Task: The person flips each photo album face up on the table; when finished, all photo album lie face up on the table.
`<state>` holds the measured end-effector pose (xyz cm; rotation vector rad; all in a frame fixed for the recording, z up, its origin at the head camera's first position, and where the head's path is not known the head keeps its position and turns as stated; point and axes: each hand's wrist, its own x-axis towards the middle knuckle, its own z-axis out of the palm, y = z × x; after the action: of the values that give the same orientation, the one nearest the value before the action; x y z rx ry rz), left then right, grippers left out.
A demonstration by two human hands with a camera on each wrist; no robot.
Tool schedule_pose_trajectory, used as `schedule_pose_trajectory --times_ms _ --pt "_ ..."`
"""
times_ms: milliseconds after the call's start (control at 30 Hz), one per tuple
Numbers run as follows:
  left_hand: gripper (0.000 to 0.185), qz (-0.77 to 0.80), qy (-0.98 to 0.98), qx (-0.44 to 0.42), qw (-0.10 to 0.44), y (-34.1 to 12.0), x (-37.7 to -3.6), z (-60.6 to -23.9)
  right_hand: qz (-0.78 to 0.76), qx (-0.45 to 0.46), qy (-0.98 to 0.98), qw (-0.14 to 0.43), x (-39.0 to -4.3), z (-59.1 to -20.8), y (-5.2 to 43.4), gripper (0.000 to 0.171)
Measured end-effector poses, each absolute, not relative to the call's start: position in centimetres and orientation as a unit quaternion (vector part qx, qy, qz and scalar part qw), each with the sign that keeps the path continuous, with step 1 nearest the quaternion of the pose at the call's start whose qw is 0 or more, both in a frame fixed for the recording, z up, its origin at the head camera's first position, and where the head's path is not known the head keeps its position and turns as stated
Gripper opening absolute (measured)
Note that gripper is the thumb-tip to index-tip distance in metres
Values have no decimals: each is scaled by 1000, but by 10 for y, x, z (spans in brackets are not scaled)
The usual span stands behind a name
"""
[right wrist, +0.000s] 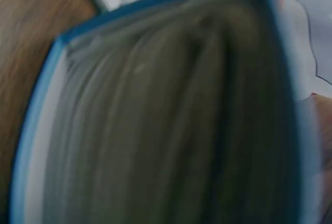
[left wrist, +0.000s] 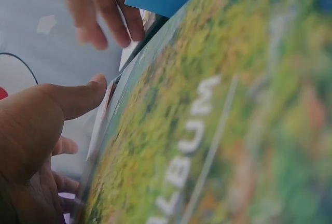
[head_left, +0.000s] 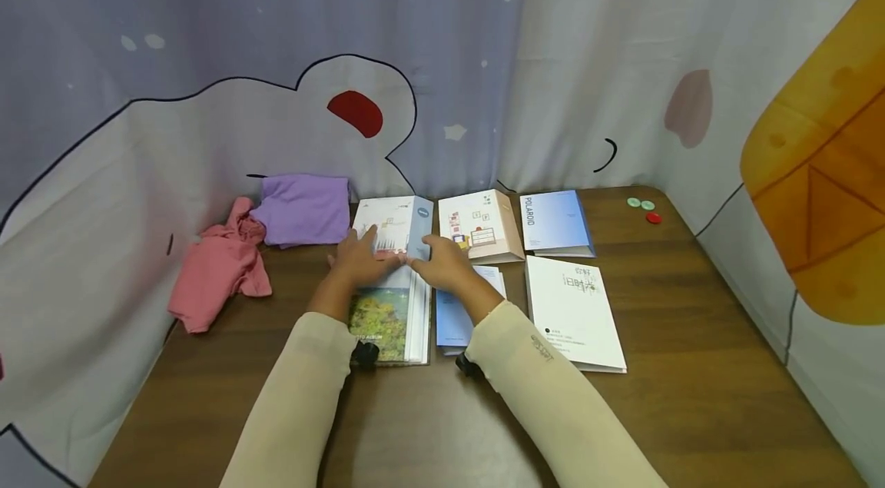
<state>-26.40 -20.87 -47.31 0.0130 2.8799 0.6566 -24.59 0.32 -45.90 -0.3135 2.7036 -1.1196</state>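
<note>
In the head view a white album with a blue side strip [head_left: 420, 220] lies at the back, left of centre. My left hand [head_left: 358, 263] touches its left side, fingers extended. At its right side is my right hand [head_left: 442, 263], fingers fairly straight; the two thumbs meet near its front edge. Just in front lies a photo album with a landscape cover [head_left: 382, 319], its cover filling much of the left wrist view. A small blue album [head_left: 452, 319] sits partly hidden under my right forearm. The right wrist view shows a blurred blue-edged album [right wrist: 155, 115] with sleeve pages.
To the right stand a cream illustrated album [head_left: 477, 227], a blue POLAROID album [head_left: 553, 219] and a white album [head_left: 574, 311]. Folded purple cloth [head_left: 304, 210] and crumpled pink cloth [head_left: 224, 265] lie left. Green discs [head_left: 634, 202] and a red disc [head_left: 653, 218] are at the back right.
</note>
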Motion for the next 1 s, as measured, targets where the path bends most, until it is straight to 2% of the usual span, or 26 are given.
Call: schedule_pose_trajectory --times_ms 167,367,600,1000 --pt "106 224 970 5 95 -207 -262 -474 -329 -118 933 82 -251 -469 -1 64" --pt "107 232 969 -3 89 -209 -263 -480 -306 -112 939 107 -259 -480 -7 67" --pt "106 228 970 0 82 -210 -262 -483 -316 -108 936 109 -278 -499 -7 69" --pt "97 174 981 34 78 -190 -261 -479 -399 -112 901 127 -257 -462 3 53"
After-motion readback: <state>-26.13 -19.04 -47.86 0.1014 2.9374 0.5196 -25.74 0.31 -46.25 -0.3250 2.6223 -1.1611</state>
